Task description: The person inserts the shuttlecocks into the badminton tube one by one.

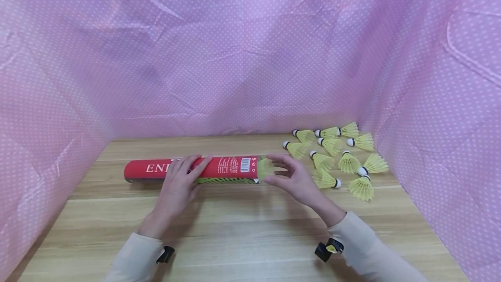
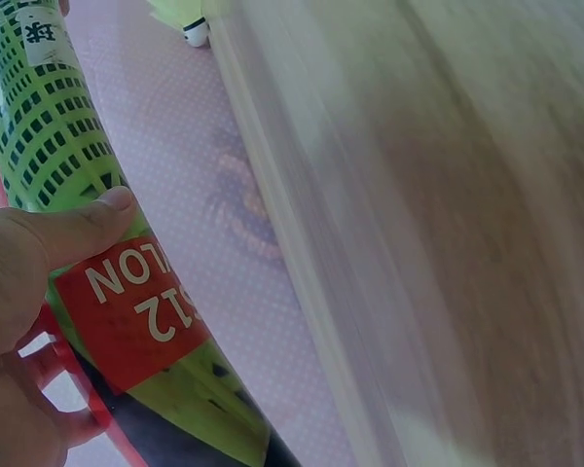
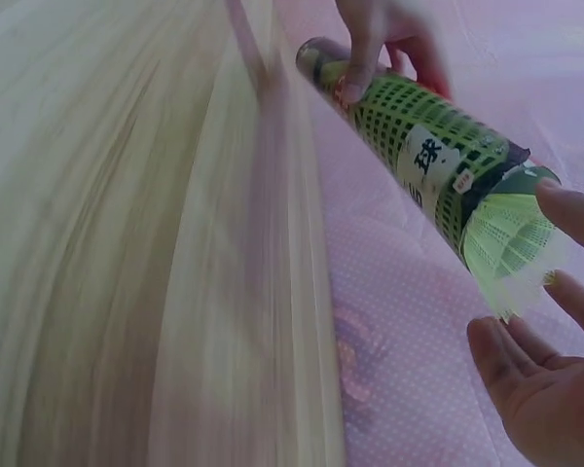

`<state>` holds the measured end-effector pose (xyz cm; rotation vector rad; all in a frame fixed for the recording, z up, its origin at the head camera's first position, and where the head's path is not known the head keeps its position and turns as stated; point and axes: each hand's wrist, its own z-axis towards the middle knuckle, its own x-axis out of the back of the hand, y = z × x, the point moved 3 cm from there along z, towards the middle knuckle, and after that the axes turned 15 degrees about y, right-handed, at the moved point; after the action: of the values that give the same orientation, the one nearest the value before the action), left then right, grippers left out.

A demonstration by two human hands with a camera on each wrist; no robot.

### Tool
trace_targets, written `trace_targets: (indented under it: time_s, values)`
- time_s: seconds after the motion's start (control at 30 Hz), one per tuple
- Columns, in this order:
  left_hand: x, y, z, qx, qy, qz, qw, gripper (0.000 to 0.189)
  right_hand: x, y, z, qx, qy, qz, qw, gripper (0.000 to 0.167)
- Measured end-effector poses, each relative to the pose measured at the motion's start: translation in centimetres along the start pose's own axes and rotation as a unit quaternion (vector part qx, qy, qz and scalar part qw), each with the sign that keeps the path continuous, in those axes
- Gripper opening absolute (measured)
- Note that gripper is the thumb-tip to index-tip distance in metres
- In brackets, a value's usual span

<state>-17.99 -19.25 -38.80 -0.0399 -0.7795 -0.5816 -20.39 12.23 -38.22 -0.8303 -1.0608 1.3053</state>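
1. Head view. The red tube [image 1: 231, 168] lies lengthwise along the far edge of the desk [image 1: 242, 229], nearer that edge than the near one, its open end toward the right edge. The left hand [image 1: 179, 185] grips it from above, near its middle. At the open end a yellow shuttlecock [image 1: 266, 167] projects, skirt outward, with the fingers of the right hand [image 1: 299, 182] curved about the skirt. Loose shuttlecocks [image 1: 348, 163] lie scattered toward the far right corner, before a dotted cloth [image 1: 242, 55].

2. Left wrist view. The left thumb crosses the green, netted side of the tube while other fingers show along the opposite side, confirming the grip.

3. Right wrist view. The right fingers bracket the flared skirt at the tube's mouth; how firmly they press cannot be told. The step in hand appears to be the handling of this shuttlecock at the mouth, whether inward or outward being undecidable here. The next move seems to call for a steady left grip and straight, light motion along the tube's axis, sparing the skirt.
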Motion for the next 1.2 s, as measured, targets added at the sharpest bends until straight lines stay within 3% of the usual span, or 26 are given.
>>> trace_targets:
  time_s: [0.17,0.3,0.83,1.2]
  values:
    - [0.0,0.0,-0.1,0.004,-0.004,0.007,1.0000,0.109,0.3,-0.3,0.0,0.010,-0.002,-0.053,0.9986,0.062]
    - [-0.1,0.0,-0.2,0.006,-0.008,0.009,0.9999,0.109,0.4,-0.6,0.2,0.008,-0.004,-0.065,0.9978,0.063]
    - [-0.8,0.1,-0.2,-0.007,-0.004,-0.002,1.0000,0.102,-0.5,0.0,0.5,-0.044,-0.016,-0.053,0.9975,0.054]
    - [-1.0,0.0,-0.2,-0.001,-0.009,0.003,1.0000,0.105,-1.0,0.0,0.5,-0.068,0.008,-0.022,0.9974,0.052]
